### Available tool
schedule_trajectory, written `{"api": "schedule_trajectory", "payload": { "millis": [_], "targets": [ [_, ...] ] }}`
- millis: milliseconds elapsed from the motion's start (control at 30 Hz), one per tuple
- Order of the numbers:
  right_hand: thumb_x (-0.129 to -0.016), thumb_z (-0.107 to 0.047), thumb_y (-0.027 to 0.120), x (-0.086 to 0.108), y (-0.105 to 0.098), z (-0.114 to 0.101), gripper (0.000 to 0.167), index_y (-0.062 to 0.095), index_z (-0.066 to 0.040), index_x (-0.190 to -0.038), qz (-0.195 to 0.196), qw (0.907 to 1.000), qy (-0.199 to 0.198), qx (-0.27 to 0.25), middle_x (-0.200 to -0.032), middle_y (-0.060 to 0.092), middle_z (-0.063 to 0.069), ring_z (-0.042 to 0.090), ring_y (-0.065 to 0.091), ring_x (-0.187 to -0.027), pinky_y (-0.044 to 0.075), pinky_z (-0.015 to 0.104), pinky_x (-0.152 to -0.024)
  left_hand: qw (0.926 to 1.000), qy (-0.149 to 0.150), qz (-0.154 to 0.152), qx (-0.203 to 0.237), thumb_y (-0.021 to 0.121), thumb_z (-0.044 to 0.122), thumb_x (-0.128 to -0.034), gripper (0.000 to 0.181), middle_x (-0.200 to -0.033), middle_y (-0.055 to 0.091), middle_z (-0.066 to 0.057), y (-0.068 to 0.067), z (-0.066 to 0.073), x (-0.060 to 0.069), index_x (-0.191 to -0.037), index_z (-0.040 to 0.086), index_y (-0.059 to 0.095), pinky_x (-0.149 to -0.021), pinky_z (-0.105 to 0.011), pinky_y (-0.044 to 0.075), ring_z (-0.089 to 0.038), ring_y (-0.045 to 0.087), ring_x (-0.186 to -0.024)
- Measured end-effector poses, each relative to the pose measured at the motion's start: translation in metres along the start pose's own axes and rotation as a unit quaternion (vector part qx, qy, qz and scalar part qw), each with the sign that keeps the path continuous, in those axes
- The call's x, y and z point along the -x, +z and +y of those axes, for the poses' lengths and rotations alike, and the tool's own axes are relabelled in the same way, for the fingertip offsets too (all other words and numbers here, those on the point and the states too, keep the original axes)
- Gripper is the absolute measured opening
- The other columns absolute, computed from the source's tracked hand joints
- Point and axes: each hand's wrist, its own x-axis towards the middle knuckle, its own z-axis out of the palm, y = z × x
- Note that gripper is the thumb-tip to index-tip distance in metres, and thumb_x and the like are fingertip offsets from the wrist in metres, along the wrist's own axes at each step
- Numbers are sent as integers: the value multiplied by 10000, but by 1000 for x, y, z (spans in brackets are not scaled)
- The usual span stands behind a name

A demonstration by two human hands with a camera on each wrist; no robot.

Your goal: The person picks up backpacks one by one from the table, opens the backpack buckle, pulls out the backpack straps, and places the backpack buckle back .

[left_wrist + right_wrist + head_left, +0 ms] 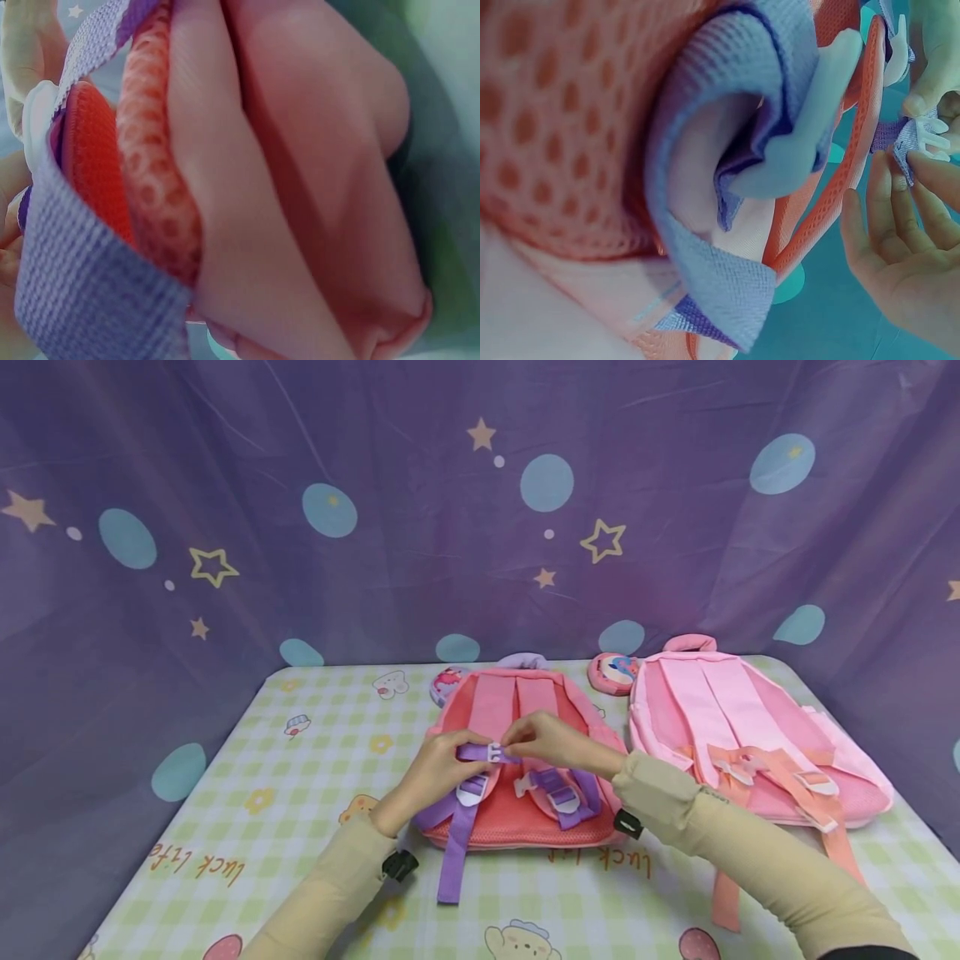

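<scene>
A pink-and-coral backpack [555, 835] lies with its shoulder straps upward. Over it, my left hand [435, 772] pinches a purple webbing strap [471, 752] just left of a white plastic buckle [494, 752]. From the other side my right hand [551, 739] pinches the same webbing close to the buckle. In the right wrist view, the right-hand fingers [900, 232] meet at the webbing beside the pronged buckle [931, 139]. Purple webbing and backpack fabric [300, 150] fill most of the left wrist view, where the hands show only in part at the edge.
Another white buckle piece [523, 786] and a strap adjuster [562, 799] lie on the backpack's right strap. A light-pink backpack [750, 727] with orange straps stands to the right. Small round pouches [615, 672] sit behind, on a checked tablecloth [315, 802].
</scene>
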Motion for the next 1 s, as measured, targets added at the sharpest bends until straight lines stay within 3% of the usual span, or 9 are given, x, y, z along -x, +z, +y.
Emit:
{"api": "schedule_trajectory", "payload": {
  "millis": [400,600,1000],
  "targets": [
    [-825,-72,594,2,-4,1,140,674,-2,-917,11,9999,58,92,-893,667,86,96,588,-795,464,218,-698,9998,143,90,-82,730,143,-714,248,-886,667,-59,-1,-1,0,-926,29,671,-702,-216,485,-127,618,-809],
    [-816,-55,593,4,-7,2,135,674,4,-907,12,9999,124,78,-880,668,100,81,562,-747,449,208,-653,9995,240,175,-79,736,143,-706,244,-871,669,-60,-1,-2,0,-912,28,673,-690,-219,487,-127,619,-794],
    [-815,-17,583,4,-4,-1,140,662,42,-914,90,9995,79,-287,-865,666,135,151,625,-744,483,228,-654,9998,117,128,-137,737,155,-708,257,-880,670,-43,-1,-1,0,-926,36,670,-714,-225,486,-124,615,-817]
  ]
}}
